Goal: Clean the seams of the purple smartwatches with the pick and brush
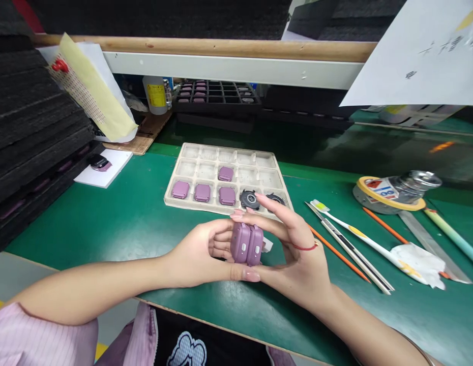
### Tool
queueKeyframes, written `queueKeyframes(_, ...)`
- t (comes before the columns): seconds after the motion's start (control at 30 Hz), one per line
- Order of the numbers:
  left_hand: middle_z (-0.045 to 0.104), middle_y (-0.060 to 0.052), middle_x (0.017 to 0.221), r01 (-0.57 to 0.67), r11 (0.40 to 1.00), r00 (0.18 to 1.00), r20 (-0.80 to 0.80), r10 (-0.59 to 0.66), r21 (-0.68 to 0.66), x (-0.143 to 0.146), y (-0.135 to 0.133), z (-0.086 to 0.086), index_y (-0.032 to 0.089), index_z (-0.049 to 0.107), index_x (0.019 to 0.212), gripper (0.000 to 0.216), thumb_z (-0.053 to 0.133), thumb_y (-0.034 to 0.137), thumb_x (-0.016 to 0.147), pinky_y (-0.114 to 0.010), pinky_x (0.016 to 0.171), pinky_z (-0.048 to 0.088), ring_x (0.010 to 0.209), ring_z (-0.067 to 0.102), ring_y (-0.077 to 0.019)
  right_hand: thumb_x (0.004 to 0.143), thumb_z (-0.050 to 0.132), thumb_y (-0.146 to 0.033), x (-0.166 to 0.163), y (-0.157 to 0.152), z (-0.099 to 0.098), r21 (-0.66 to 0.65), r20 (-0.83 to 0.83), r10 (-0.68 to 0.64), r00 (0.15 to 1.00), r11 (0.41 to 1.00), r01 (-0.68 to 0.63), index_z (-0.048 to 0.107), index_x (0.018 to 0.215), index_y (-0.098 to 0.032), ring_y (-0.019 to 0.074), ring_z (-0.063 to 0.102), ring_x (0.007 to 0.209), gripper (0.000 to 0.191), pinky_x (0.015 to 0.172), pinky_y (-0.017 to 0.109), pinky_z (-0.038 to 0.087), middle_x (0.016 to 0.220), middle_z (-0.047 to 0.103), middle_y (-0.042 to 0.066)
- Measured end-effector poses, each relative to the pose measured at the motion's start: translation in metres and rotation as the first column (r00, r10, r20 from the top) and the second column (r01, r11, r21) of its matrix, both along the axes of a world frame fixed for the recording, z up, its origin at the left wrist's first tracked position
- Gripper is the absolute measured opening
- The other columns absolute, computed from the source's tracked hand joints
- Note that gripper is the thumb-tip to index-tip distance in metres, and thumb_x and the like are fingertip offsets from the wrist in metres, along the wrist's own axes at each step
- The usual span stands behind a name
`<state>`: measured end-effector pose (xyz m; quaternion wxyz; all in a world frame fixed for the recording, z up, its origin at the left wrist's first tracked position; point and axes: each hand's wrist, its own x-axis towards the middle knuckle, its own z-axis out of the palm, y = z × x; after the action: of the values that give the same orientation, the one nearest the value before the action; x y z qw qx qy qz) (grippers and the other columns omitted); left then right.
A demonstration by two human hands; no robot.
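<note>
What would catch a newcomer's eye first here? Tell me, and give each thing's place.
The two mauve plastic housings come first, pressed together at the centre between the left hand and right hand. Just behind them, a beige moulded tray on the green bench mat holds more mauve housings and dark round parts. Slim tools lie to the right.

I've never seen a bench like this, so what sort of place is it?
Probably a small-electronics assembly line: a green-matted workbench, a moulded tray of purple casings, and stacked black foam trays.
</note>
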<state>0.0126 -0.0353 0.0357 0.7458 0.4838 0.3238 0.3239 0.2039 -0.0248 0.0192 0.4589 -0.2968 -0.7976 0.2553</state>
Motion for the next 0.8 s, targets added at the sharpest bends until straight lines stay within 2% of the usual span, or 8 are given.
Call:
queueKeyframes(0.2,0.072,-0.015,0.111,-0.026,1.000,0.999,-0.045,0.026,-0.001,-0.0002,0.0002,-0.0022,0.013,0.062,0.115,0.055,0.089,0.022,0.067,-0.039,0.090,0.056,0.108,0.071,-0.0304,0.081,0.081,-0.026,0.0004,0.0012,-0.0018,0.029,0.044,0.003,0.999,1.000,-0.004,0.034,0.153,-0.030,0.0272,0.065,0.123,0.086,0.110,0.043,0.053,0.136,0.065,0.009)
queueKeyframes(0.4,0.072,-0.015,0.116,-0.036,0.999,0.999,-0.013,0.036,-0.013,-0.0005,0.0005,-0.0027,0.014,0.063,0.116,0.057,0.090,0.020,0.066,-0.035,0.091,0.056,0.106,0.071,-0.0262,0.083,0.079,-0.026,0.0000,0.0025,0.0017,0.064,0.077,0.000,0.997,0.998,-0.005,0.032,0.155,-0.030,0.0263,0.065,0.123,0.085,0.109,0.040,0.054,0.133,0.067,0.009)
queueKeyframes(0.5,0.072,-0.015,0.117,-0.030,1.000,0.998,0.049,0.030,0.005,-0.0014,0.0021,-0.0044,0.015,0.063,0.120,0.057,0.087,0.036,0.074,-0.034,0.091,0.056,0.103,0.072,-0.0232,0.084,0.078,-0.023,-0.0014,0.0017,0.0024,0.070,0.085,0.004,0.996,0.997,-0.010,0.031,0.155,-0.030,0.0260,0.066,0.122,0.085,0.107,0.040,0.055,0.134,0.066,0.009)
queueKeyframes(0.57,0.074,-0.014,0.106,-0.022,1.000,0.998,0.058,0.021,0.008,-0.0023,0.0044,-0.0059,0.013,0.066,0.114,0.053,0.078,0.053,0.081,-0.034,0.087,0.057,0.093,0.073,-0.0218,0.085,0.076,-0.019,-0.0026,0.0010,0.0012,0.057,0.086,0.038,0.996,0.997,-0.043,0.030,0.156,-0.031,0.0248,0.068,0.118,0.086,0.105,0.039,0.057,0.131,0.069,0.008)
queueKeyframes(0.63,0.075,-0.012,0.093,-0.011,1.000,1.000,0.021,0.011,-0.001,-0.0032,0.0069,-0.0069,0.012,0.070,0.106,0.051,0.071,0.058,0.085,-0.034,0.083,0.058,0.085,0.074,-0.0212,0.085,0.075,-0.016,-0.0034,0.0009,-0.0002,0.053,0.096,0.072,0.993,0.996,-0.077,0.030,0.156,-0.032,0.0238,0.069,0.117,0.086,0.103,0.039,0.058,0.126,0.071,0.006)
queueKeyframes(0.7,0.075,-0.011,0.091,-0.005,1.000,1.000,0.000,0.005,-0.012,-0.0039,0.0084,-0.0065,0.012,0.070,0.104,0.043,0.074,0.050,0.085,-0.033,0.084,0.058,0.088,0.074,-0.0214,0.085,0.074,-0.015,-0.0034,0.0013,-0.0008,0.048,0.114,0.083,0.990,0.995,-0.089,0.029,0.157,-0.032,0.0239,0.068,0.118,0.087,0.101,0.039,0.059,0.125,0.072,0.006)
queueKeyframes(0.8,0.074,-0.012,0.112,0.002,1.000,1.000,0.023,-0.002,-0.015,-0.0038,0.0077,-0.0027,0.014,0.068,0.113,0.038,0.082,0.029,0.080,-0.032,0.092,0.057,0.104,0.073,-0.0225,0.086,0.075,-0.017,-0.0016,0.0024,0.0007,0.029,0.109,0.075,0.991,0.997,-0.078,0.027,0.157,-0.031,0.0245,0.067,0.120,0.087,0.099,0.038,0.061,0.126,0.071,0.006)
